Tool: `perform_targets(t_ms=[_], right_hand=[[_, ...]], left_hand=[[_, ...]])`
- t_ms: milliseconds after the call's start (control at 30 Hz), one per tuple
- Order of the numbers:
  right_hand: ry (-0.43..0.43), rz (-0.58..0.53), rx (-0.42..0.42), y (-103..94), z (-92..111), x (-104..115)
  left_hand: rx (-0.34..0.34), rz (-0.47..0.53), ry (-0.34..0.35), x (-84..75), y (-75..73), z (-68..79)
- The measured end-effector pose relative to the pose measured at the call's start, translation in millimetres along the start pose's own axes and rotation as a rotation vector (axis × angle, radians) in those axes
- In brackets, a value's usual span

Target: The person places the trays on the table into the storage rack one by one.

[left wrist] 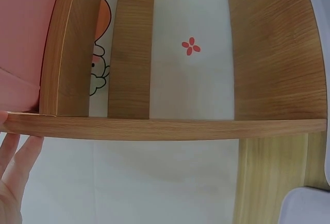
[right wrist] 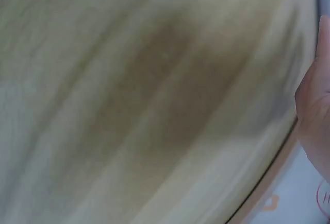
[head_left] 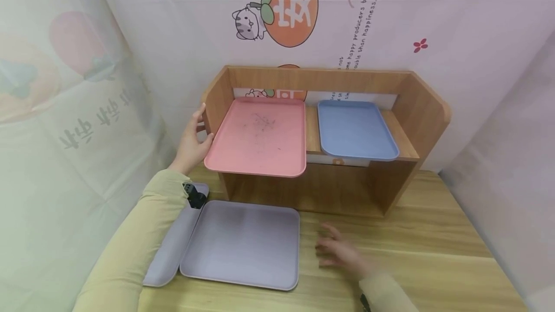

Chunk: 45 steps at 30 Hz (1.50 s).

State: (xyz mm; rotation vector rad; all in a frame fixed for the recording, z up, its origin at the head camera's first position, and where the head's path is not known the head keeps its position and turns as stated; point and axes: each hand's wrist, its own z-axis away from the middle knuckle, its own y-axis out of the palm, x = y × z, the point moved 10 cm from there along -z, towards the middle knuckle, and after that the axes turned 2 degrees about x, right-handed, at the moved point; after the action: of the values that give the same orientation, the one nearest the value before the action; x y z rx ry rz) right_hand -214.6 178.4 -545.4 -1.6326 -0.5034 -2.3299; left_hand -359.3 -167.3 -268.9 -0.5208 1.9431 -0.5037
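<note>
A two-level wooden shelf (head_left: 403, 81) stands at the back of the table. My left hand (head_left: 191, 142) grips its left side panel, thumb at the front edge and fingers along the outside. The left wrist view shows fingertips (left wrist: 26, 154) against the panel's edge. Beside that hand, a pink tray (head_left: 260, 141) with dark marks lies on the upper board, its front overhanging. To its right on the same board is a blue tray (head_left: 356, 131). Blurred, my right hand (head_left: 342, 253) hovers low over the table with loosely bent fingers, holding nothing.
A pale purple tray (head_left: 243, 244) lies on the wood-grain table (head_left: 442, 259) before the shelf. Another pale purple tray (head_left: 166, 259) sits at its left, partly hidden beneath the left sleeve. Printed cloth (head_left: 186, 28) hangs behind and at both sides.
</note>
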Motion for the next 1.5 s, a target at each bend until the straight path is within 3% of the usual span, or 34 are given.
perform_targets(t_ms=[167, 333, 500, 767, 900, 1267, 1500], right_hand=[[0.019, 0.064, -0.042, 7.6, -5.4, -10.4], [0.002, 0.083, -0.078, 14.0, -11.9, -8.1], [-0.022, 0.179, -0.111, 24.5, -21.4, -5.4], [-0.163, 0.373, -0.178, 40.0, -32.1, 2.3], [-0.184, 0.439, -0.222, 45.1, -29.9, 10.0], [-0.205, 0.54, -0.329, 45.3, -31.0, 15.8], [-0.184, 0.506, -0.371, 41.4, -28.4, 19.9]], left_hand=[[-0.001, 0.003, 0.014, -0.1, 0.3, 1.1], [0.002, 0.007, 0.003, 0.2, 0.3, 1.2], [0.003, 0.005, -0.007, -1.0, 0.3, 1.8], [0.007, 0.007, -0.004, -2.0, 2.3, 0.8], [0.004, 0.008, 0.002, -1.6, 1.4, 0.8], [0.0, 0.005, -0.003, 0.6, 0.3, 2.7], [-0.001, -0.001, 0.001, -0.5, -0.5, 2.0]])
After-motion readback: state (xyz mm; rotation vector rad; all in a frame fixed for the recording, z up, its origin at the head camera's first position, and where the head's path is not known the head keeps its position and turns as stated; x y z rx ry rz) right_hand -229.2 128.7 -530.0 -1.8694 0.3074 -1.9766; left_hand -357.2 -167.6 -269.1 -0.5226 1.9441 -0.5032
